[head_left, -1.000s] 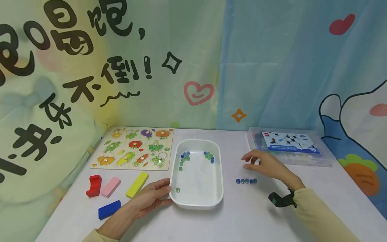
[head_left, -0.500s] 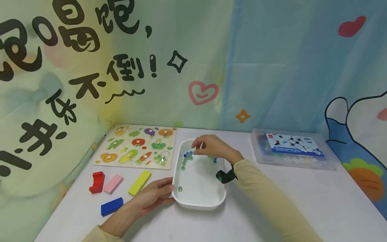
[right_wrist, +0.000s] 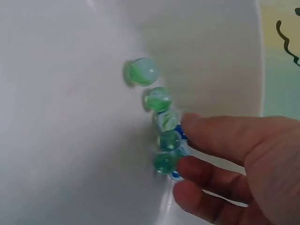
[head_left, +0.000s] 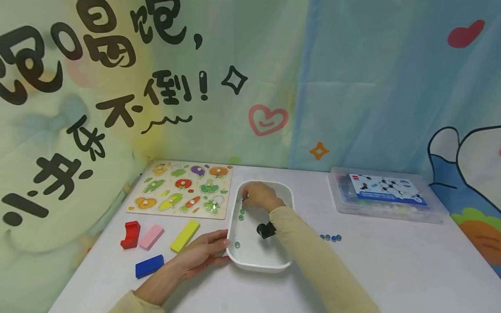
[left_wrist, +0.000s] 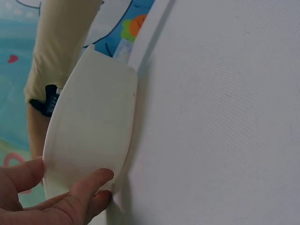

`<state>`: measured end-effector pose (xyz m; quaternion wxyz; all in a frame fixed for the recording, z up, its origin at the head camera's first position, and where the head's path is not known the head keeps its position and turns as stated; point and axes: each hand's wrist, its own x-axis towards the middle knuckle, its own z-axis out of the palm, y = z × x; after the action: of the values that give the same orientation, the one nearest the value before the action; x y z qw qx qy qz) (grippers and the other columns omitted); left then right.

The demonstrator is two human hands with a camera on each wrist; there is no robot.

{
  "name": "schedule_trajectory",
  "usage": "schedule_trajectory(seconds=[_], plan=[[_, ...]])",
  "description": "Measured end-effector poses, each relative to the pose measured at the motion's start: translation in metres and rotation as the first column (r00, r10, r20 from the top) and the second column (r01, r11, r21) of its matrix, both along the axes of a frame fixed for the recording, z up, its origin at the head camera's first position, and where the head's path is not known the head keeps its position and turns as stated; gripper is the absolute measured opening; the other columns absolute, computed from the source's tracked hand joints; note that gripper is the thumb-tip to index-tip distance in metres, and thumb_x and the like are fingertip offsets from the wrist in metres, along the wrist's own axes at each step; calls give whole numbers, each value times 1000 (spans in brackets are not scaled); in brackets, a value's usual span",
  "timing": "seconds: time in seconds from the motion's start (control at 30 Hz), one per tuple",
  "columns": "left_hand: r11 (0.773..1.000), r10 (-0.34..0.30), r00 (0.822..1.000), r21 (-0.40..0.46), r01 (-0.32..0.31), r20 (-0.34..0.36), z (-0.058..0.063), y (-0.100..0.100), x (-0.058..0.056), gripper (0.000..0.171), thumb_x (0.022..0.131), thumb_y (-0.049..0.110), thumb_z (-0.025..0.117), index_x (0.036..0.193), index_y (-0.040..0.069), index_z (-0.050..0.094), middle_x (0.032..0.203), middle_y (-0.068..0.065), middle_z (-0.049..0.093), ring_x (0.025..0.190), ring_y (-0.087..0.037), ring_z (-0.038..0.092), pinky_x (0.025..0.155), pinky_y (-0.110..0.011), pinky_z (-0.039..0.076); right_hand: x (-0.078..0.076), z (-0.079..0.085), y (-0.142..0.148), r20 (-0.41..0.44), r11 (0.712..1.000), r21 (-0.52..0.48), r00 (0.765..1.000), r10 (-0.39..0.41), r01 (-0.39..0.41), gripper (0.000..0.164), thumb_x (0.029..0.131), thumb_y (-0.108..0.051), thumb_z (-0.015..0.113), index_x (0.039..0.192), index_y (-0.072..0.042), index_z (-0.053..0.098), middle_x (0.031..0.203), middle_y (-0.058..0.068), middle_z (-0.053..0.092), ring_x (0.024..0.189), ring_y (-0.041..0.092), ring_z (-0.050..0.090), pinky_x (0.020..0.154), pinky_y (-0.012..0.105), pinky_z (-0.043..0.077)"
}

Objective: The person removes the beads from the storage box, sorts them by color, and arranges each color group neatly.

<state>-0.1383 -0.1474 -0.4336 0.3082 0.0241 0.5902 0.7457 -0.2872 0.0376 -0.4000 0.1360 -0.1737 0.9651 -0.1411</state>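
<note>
A white plastic tray stands on the table. My left hand grips its left side; in the left wrist view the thumb lies at the rim and the fingertips press the outer wall. Inside the tray, my right hand is at the far left corner, over a cluster of glass marbles. In the right wrist view several green marbles lie along the tray wall, and a blue marble shows beside the thumb. Thumb and fingers are apart there, the tips right at the cluster. One green marble sits near the left hand.
Several marbles form a row right of the tray, partly behind the right sleeve. A vegetable peg puzzle lies at back left; red, pink, yellow and blue blocks lie before it. A clear plastic box stands at back right.
My right hand has moved left from beside the marble row, over the tray, and down to the marbles at its far left. My left hand stays on the tray.
</note>
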Motion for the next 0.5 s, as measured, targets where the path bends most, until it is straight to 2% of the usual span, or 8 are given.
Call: schedule_trajectory(seconds=[0.23,0.4,0.5], plan=[[1000,-2,1000,8,2,-5,0,0,0,64,100,18,53,150,-6,22,154,-27,29,131,-30,49,106,-41,49,0,-6,-1,-51,999,-9,998,-47,46,8,83,-24,76,89,-18,73,97,0,72,86,17,60,77,35,52],[1000,2,1000,16,-2,0,-1,0,0,64,100,18,54,150,-6,22,154,-27,29,131,-30,49,106,-41,49,0,-10,-4,-39,998,-44,998,-49,47,8,83,-19,76,88,-15,73,89,0,71,83,17,60,79,34,53],[1000,1,1000,12,-1,-2,-1,0,0,63,100,18,53,150,-6,23,153,-27,29,131,-29,49,106,-40,48,1,-12,-4,-53,998,-45,998,-41,38,8,82,-18,76,90,-15,73,91,-1,71,85,17,61,80,35,54]])
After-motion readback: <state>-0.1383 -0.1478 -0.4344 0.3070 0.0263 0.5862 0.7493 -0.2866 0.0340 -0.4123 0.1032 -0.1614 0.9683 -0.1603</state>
